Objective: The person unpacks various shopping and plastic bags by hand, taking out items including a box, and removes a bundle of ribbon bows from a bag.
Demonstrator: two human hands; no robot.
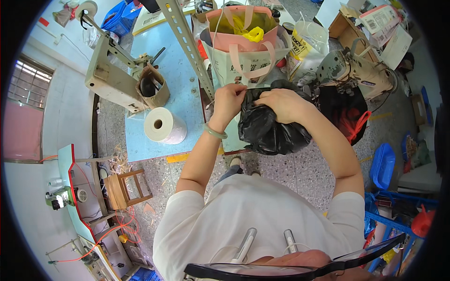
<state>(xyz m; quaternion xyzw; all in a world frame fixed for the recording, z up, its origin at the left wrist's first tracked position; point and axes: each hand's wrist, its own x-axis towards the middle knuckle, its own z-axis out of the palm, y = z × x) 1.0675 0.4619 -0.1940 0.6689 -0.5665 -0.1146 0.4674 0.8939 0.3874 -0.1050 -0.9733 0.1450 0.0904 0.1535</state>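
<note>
A full, crumpled black plastic bag (274, 131) hangs at the near edge of the table in front of me. My left hand (228, 104) pinches the bag's upper left edge, thumb and fingertips pressed together. Over the top of the bag lies my right hand (286, 105), its fingers bent into the black plastic and partly hidden in the folds. Just beyond both hands stands a white tote bag (229, 70) with pink handles. Behind it is a pink bag (215, 28) holding yellow plastic (254, 34).
A sewing machine (112, 77), a carton of tools (153, 89) and a white roll (165, 126) stand on the blue table (187, 136) at left. A metal post (185, 44) rises left of the totes. Another sewing machine (361, 77) is at right, beside a black bag with red handles (351, 126).
</note>
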